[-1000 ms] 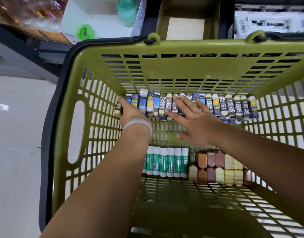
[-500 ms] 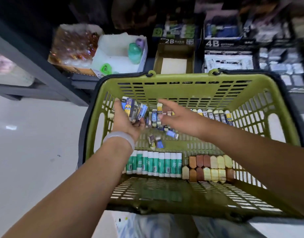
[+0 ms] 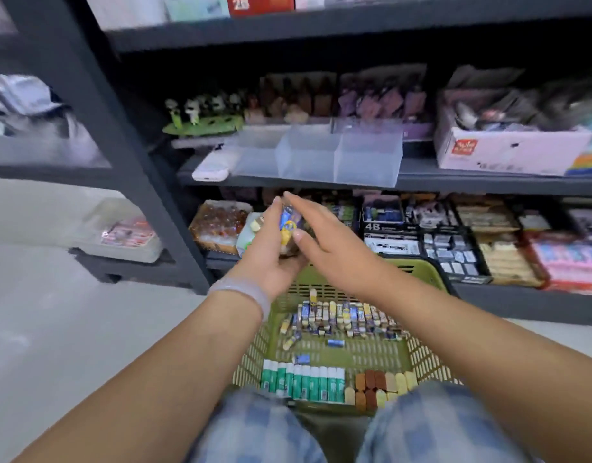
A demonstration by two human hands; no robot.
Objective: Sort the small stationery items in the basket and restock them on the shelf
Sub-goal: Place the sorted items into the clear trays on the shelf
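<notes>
A batch of small wrapped erasers [image 3: 289, 228] is now clear of the basket and held up between the two hands, level with the lower shelf tier. Half a second ago the same hands were down inside the basket gathering them from the far row; a second ago that row was intact and the hands lay flat against it.

Left hand [image 3: 266, 253]: cupped under and around the batch, fingers curled on it. Right hand [image 3: 324, 248]: fingers near straight, pressed against the other side of the batch, thumb touching the wrappers; it steadies rather than wraps.

Below the hands, in the green basket [image 3: 418, 355], the remaining eraser row [image 3: 348, 317] is shortened on its left end, and several loose erasers [image 3: 293, 339] lie scattered just nearer the person. The green glue sticks [image 3: 303, 380] and the brown and cream blocks [image 3: 380, 385] sit in their rows, undisturbed.

Beyond the hands, the shelf [image 3: 488, 185] carries clear dividers [image 3: 321, 155] above and boxed stock, one marked 4B [image 3: 391, 228], to the right.

Assessment: first lift from basket to shelf is under way; no item is placed yet. The loose grip between two palms risks further drops, and the strays need collecting.
</notes>
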